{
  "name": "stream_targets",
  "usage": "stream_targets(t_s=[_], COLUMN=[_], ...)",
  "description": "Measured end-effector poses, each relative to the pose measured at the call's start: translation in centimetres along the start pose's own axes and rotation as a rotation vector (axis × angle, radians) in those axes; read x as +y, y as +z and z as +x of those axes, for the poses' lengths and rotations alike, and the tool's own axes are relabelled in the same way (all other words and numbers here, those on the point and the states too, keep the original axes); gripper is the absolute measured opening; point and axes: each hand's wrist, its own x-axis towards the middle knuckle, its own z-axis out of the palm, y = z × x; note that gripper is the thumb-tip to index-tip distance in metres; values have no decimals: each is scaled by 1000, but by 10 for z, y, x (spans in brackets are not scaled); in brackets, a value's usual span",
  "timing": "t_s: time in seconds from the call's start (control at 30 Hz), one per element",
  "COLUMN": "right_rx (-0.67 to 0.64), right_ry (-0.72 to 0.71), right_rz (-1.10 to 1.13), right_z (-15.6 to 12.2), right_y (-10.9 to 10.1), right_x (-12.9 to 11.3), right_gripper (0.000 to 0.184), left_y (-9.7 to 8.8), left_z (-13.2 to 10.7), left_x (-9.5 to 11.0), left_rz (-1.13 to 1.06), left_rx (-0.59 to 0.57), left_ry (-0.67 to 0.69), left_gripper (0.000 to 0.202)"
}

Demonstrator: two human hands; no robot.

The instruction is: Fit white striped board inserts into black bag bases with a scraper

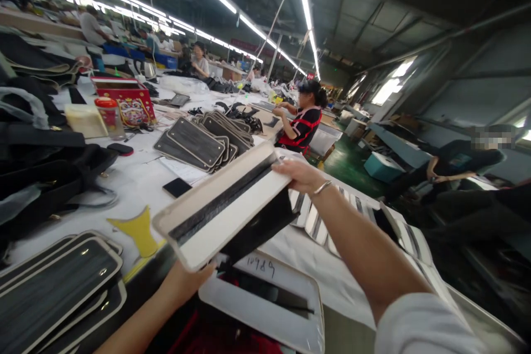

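I hold a long flat panel (232, 215), cream-white with a black strip down its middle, tilted above the white table (136, 177). My right hand (301, 176) grips its far end, fingers curled over the edge. My left hand (185, 282) supports the near end from below, thumb against the underside. A black flap (261, 227) hangs beneath the panel. Under it lies another white panel (269, 298) with a handwritten number.
A stack of dark cream-edged panels (53, 282) lies at the lower left, another fan of them (199, 141) mid-table. A yellow piece (139, 229), a phone (177, 187), a red box (128, 100) and black bags (45, 171) are around. People work at the tables behind.
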Motion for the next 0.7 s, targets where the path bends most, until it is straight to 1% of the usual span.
stream_targets(t_s=[0.03, 0.07, 0.1, 0.13, 0.17, 0.23, 0.27, 0.33, 0.37, 0.4, 0.47, 0.57, 0.63, 0.7], right_rx=[34, 77, 120, 166, 214, 365, 440, 556, 586, 600, 617, 680, 690, 677], right_ry=[-92, -197, -286, -338, -373, -421, -425, -422, -422, -430, -416, -412, -422, -437], right_rz=[53, 98, 138, 176, 211, 300, 346, 428, 458, 477, 507, 570, 608, 616], right_z=[-17, -34, -50, -65, -79, -104, -115, -134, -141, -146, -153, -156, -156, -154], right_y=[-3, -5, -6, -7, -6, -2, 1, 10, 14, 17, 23, 25, 23, 19], right_x=[-11, -21, -28, -34, -36, -31, -22, 6, 24, 44, 85, 136, 156, 164], right_gripper=[14, 6, 4, 10, 13, 15, 15, 11, 7, 7, 22, 29, 32, 34], left_y=[-3, -6, -9, -11, -13, -14, -14, -13, -13, -13, -12, -13, -14, -14], left_z=[1, 2, 3, 5, 7, 9, 10, 10, 9, 8, 7, 7, 8, 9], left_x=[3, 6, 9, 11, 13, 16, 17, 17, 17, 16, 14, 12, 11, 10], left_rz=[12, 54, 100, 153, 205, 293, 325, 350, 346, 336, 318, 302, 289, 280], left_rx=[-30, -102, -188, -236, -256, -284, -288, -288, -281, -275, -267, -268, -274, -282], left_ry=[-26, -77, -96, -91, -89, -70, -64, -54, -52, -48, -35, -16, -13, -17], left_gripper=[46, 42, 38, 35, 33, 30, 29, 28, 27, 26, 25, 23, 24, 26])
